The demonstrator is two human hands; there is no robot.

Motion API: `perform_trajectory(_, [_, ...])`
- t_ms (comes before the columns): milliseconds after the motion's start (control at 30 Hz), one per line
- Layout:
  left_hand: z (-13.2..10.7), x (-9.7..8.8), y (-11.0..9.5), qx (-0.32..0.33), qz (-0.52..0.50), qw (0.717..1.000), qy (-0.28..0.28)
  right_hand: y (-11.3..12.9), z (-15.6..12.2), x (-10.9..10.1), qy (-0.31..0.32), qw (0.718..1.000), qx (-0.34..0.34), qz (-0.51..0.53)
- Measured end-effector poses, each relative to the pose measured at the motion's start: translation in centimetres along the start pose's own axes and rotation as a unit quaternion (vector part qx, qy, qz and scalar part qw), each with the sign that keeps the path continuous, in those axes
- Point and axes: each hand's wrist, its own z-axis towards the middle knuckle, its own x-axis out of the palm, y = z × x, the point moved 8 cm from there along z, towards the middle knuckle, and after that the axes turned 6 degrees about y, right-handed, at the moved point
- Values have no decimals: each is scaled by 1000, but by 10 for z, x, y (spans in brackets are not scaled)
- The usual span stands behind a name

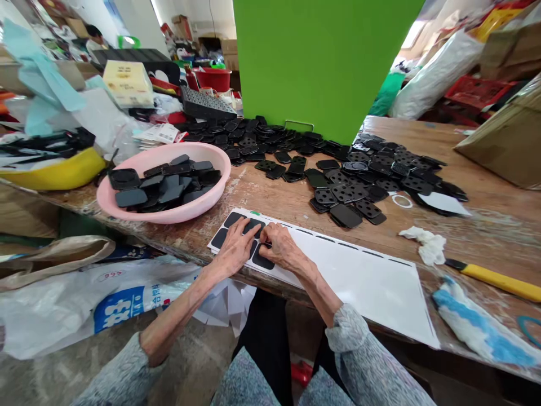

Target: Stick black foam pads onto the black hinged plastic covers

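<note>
A white backing sheet lies along the table's near edge, with black rounded stickers at its left end. My left hand rests on that end, its fingers stretched out and lying over the stickers. Just to its right, my right hand is closed, thumb and fingers pinched at the upper edge of a black sticker. How far that edge is off the sheet is hidden by the fingers. A pink basin left of the sheet holds several black rounded pieces.
Beyond the sheet lies a large spread of black pieces, some with dotted holes. A green panel stands behind them. At right are crumpled tissue, a yellow-handled cutter and a blue-white bundle. A yellow tray is far left.
</note>
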Motion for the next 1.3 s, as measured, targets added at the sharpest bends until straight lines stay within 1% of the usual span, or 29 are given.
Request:
perform_trajectory(100, [-1,0,0,7,13,1000,-16,3,-6,2,-6,1000,-3,0])
perform_trajectory(200, [-1,1,1,7,17,999,-39,7,-13,3,-18,1000,13,-18])
perform_trajectory(300, [-1,2,1,3,22,998,-51,8,-14,3,-22,999,26,-37])
perform_trajectory(500, [-1,4,-8,-16,45,998,-39,2,-10,1,-8,999,22,-40])
perform_trajectory(767, [0,8,-21,-44,63,997,-27,-5,-23,-3,-18,998,30,-56])
perform_trajectory(900, [0,11,-28,-48,68,997,-8,-12,-22,-8,-8,999,19,-39])
perform_trajectory(1000, [1,12,-32,-41,68,997,-7,-15,-23,-10,-6,1000,14,-19])
perform_trajectory(1100, [3,15,-34,-32,70,997,-29,-12,-32,-13,-24,999,21,-11])
perform_trajectory(1200, [4,19,-34,-18,67,996,-58,-7,-49,-21,-48,998,25,-17])
perform_trajectory(1233, [4,20,-34,-14,66,996,-65,-8,-57,-26,-65,998,22,3])
perform_trajectory(1300, [4,19,-32,-9,68,995,-68,-15,-79,-43,-125,986,15,107])
